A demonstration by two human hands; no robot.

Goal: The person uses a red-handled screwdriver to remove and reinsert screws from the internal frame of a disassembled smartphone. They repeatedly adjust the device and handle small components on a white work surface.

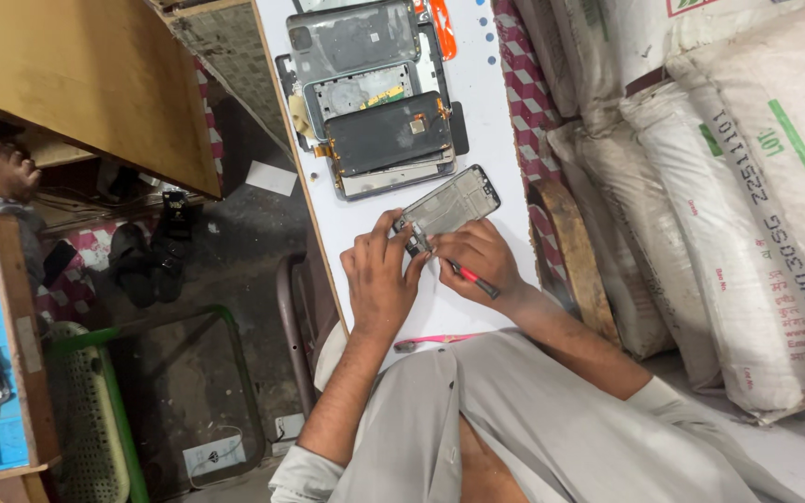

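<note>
A phone frame with a grey inner plate lies on the white work table. My left hand pinches its near corner with thumb and fingers. My right hand rests beside it, fingers closed on a small red-handled tool whose tip meets the same corner of the frame. Both forearms reach in from the bottom over my grey shirt.
Several opened phone bodies and back covers are stacked farther up the table. An orange tool lies at the top, a pink tool at the near edge. White sacks pile up on the right. Another person's foot shows at left.
</note>
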